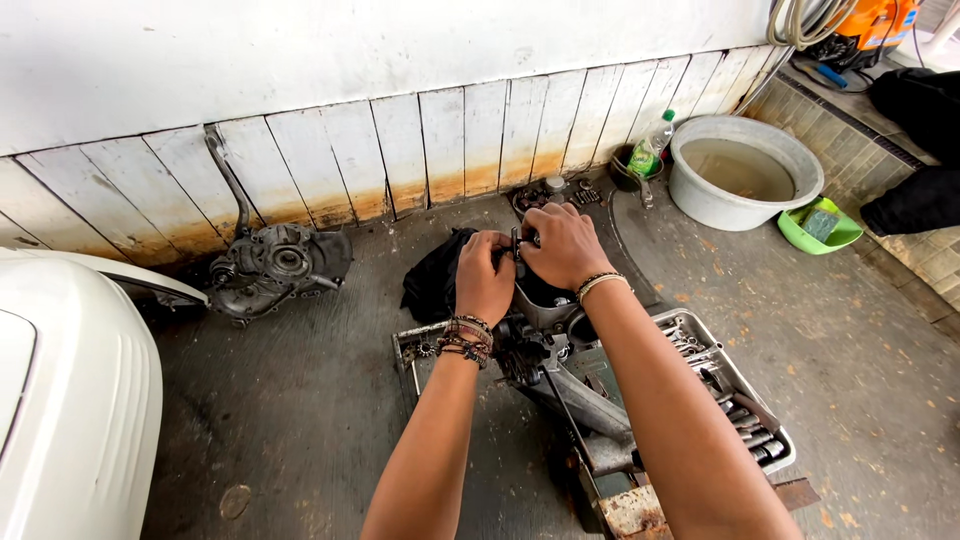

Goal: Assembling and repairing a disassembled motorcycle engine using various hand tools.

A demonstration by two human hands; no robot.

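My left hand [483,277] and my right hand [562,245] are closed together on a small dark metal part [517,243], held just above a grey engine casing [545,305]. The casing rests on a metal frame [600,440] on the concrete floor. Both wrists wear bracelets. My fingers hide most of the small part, so its shape is unclear. A black cloth [432,280] lies behind my left hand.
A tray of sockets and tools [735,400] sits right of the frame. An engine cover with a lever [275,262] leans by the wall. A grey water basin [745,170], a green bottle [650,150] and a green dish [820,225] stand far right. White bodywork [70,400] fills the left.
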